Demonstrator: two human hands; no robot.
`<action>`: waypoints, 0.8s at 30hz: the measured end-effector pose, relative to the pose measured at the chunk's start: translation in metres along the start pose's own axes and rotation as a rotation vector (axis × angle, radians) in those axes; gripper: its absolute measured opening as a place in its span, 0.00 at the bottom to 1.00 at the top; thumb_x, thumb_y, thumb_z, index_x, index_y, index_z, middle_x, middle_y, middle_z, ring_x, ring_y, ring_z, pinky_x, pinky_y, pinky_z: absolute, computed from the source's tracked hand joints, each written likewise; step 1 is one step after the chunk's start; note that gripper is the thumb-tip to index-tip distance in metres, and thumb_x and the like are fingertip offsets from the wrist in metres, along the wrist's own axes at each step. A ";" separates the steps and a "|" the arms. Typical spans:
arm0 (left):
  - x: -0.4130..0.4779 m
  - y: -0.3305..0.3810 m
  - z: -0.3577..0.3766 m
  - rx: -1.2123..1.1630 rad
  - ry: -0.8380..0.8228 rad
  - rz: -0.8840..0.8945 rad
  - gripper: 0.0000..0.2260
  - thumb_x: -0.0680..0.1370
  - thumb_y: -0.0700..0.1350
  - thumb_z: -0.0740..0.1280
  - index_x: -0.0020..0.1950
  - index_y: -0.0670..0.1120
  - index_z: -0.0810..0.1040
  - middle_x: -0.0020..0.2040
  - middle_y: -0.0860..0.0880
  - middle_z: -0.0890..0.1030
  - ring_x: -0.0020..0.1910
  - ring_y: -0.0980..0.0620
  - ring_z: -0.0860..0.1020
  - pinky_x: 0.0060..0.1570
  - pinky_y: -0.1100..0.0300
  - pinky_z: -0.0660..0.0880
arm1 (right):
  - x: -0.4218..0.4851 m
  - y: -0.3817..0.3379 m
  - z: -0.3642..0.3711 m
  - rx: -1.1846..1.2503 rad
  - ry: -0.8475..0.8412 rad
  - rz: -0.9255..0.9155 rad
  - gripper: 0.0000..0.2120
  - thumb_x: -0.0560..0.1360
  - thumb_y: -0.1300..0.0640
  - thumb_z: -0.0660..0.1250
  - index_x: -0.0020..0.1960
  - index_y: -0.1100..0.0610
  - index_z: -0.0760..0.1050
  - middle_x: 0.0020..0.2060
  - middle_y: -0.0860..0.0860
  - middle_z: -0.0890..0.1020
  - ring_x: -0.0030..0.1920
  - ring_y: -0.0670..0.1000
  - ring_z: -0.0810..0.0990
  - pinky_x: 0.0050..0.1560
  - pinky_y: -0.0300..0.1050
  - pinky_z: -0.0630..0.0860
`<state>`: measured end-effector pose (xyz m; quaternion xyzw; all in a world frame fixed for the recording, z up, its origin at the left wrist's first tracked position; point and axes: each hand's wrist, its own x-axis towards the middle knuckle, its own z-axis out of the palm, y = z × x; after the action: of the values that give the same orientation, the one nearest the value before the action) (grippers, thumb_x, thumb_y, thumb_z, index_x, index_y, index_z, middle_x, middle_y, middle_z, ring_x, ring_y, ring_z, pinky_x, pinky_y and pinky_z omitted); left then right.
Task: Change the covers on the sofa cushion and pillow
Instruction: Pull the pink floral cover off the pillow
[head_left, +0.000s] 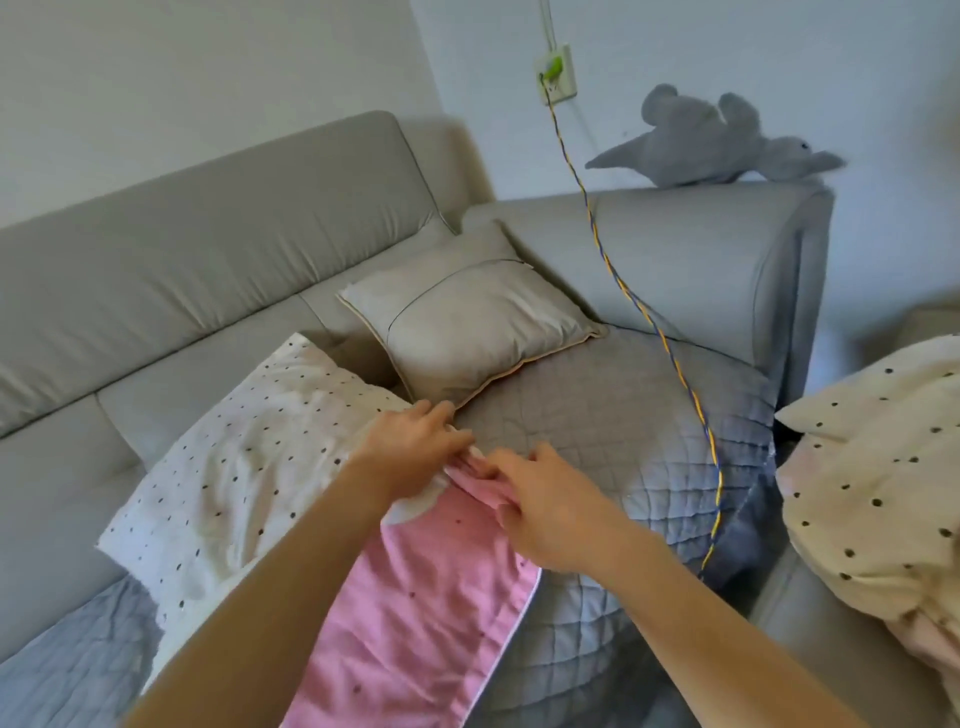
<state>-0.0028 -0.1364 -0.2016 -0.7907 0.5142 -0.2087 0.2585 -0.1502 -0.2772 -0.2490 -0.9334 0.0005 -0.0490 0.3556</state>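
Pink cover (415, 613): thin, limp, light cloth (apt to bunch). Left hand (410, 441) grips dotted pillow (234, 467) corner; right hand (545, 504), just beside it, pinches the hem, judged the best hold.

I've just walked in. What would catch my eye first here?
Mid-picture, the left hand and right hand work where a pink cover meets a dotted pillow. A grey plush toy lies atop the sofa arm at upper right, and a braided cord runs from the wall socket down across the seat.
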 end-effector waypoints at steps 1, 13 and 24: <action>-0.008 -0.016 0.005 0.009 0.038 -0.024 0.15 0.60 0.39 0.79 0.42 0.50 0.81 0.41 0.45 0.78 0.33 0.45 0.77 0.20 0.59 0.70 | -0.003 -0.006 -0.005 0.012 0.060 -0.072 0.20 0.77 0.59 0.63 0.65 0.43 0.67 0.54 0.51 0.69 0.48 0.56 0.76 0.48 0.49 0.75; -0.107 -0.021 0.010 -0.436 0.014 -0.735 0.18 0.81 0.62 0.52 0.69 0.65 0.70 0.63 0.53 0.77 0.59 0.47 0.77 0.56 0.48 0.76 | 0.013 0.058 0.009 -0.080 0.094 0.194 0.17 0.72 0.64 0.62 0.54 0.48 0.78 0.50 0.50 0.80 0.55 0.57 0.78 0.49 0.47 0.74; -0.261 0.069 0.039 -0.666 0.317 -1.140 0.19 0.79 0.63 0.55 0.70 0.70 0.66 0.63 0.57 0.73 0.61 0.50 0.75 0.57 0.53 0.75 | -0.011 -0.071 0.066 -0.355 0.281 -0.167 0.32 0.73 0.28 0.50 0.69 0.46 0.65 0.73 0.52 0.65 0.75 0.60 0.60 0.67 0.64 0.67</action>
<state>-0.1285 0.0887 -0.2911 -0.9355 0.0856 -0.2562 -0.2279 -0.1572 -0.1799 -0.2521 -0.9620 -0.0186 -0.2069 0.1770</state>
